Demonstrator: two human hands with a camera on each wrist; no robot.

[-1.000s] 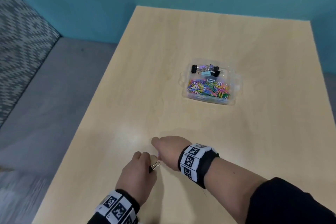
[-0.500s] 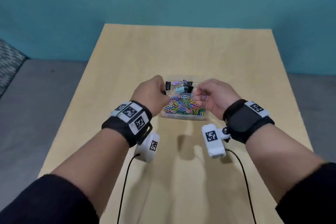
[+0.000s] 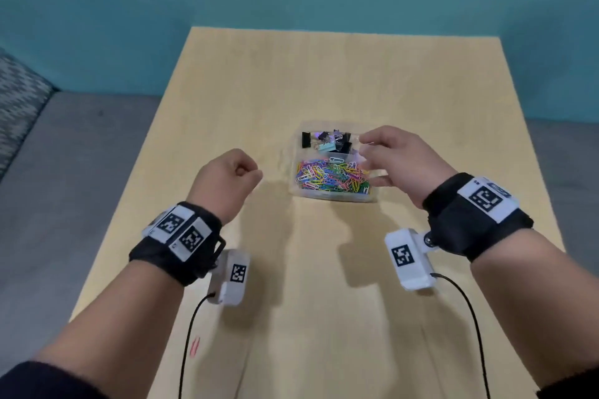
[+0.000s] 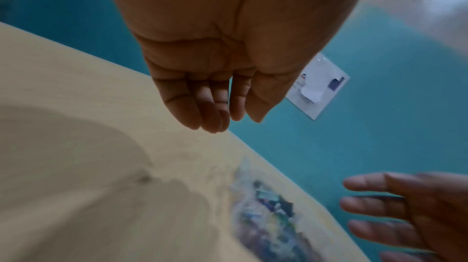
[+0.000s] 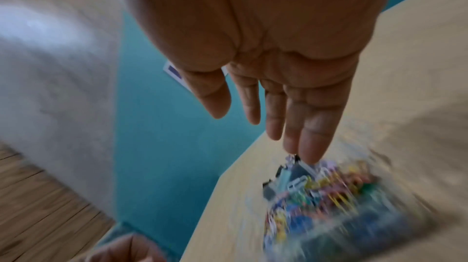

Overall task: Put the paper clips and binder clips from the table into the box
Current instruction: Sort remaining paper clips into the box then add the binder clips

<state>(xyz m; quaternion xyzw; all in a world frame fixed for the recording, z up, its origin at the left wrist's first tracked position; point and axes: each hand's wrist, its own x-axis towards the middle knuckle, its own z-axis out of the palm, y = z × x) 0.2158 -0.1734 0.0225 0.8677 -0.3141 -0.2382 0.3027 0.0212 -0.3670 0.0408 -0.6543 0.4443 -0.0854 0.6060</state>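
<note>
Nearest in the head view, a small pink-red paper clip lies alone on the pale wooden table, close to the near edge. It looks like the last stray, so the job is probably almost done.

Next out, the left hand hovers beside the box with its fingers loosely curled, holding nothing that can be seen.

The right hand spreads relaxed fingers over the right end of the clear plastic box, empty too.

Inside, coloured paper clips fill the near compartment and black and pastel binder clips the far one.

Best move, I'd say: reach back and pinch that flat clip by its edge, or slide it to the table's lip first.

There's no readable writing, only square black-and-white marker tags on the wristbands.
</note>
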